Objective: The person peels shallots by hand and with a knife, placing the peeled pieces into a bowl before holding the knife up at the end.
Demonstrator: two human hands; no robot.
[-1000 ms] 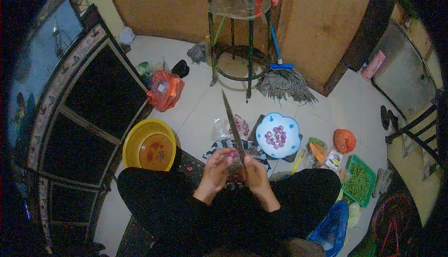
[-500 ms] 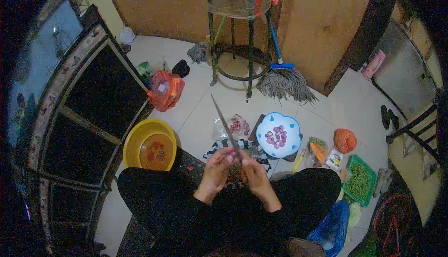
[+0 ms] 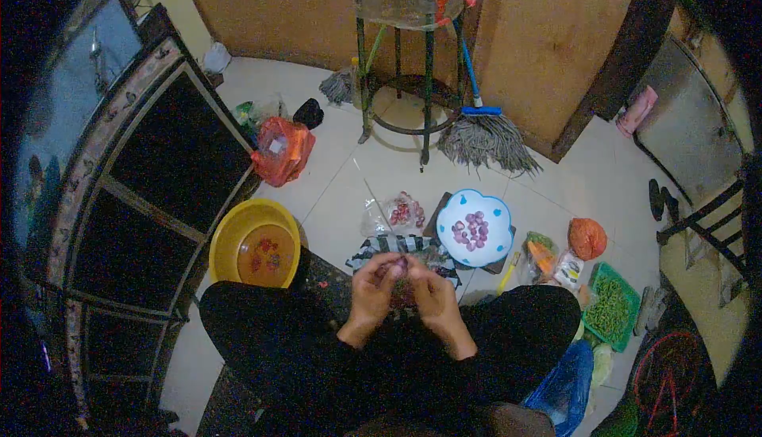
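Observation:
My left hand [image 3: 375, 290] is closed on a small purple shallot [image 3: 402, 265], its fingertips pinching it. Just beside it, my right hand [image 3: 432, 298] is closed on a long knife [image 3: 371, 192], whose thin blade is seen almost edge-on, pointing away from me; its handle is hidden by the fingers. Both hands meet above my lap, over a striped black-and-white bag [image 3: 381, 248] and dark scraps that are hard to make out. Beyond the hands lies a clear plastic bag of small red shallots [image 3: 405, 213]. A white-and-blue flower-shaped bowl [image 3: 496, 238] holds several purple shallots.
On the left stands a yellow basin [image 3: 220, 234] with liquid and red pieces. To the right are an orange bag [image 3: 587, 238], carrots [image 3: 543, 257], a yellow-handled tool [image 3: 509, 272] and a green tray [image 3: 629, 322] of green vegetables. A stool [image 3: 429, 96] and mop [image 3: 488, 139] stand ahead.
The knife blade has turned from showing its broad side to nearly edge-on. My hands have drawn closer together around the shallot. The surrounding things remain in place.

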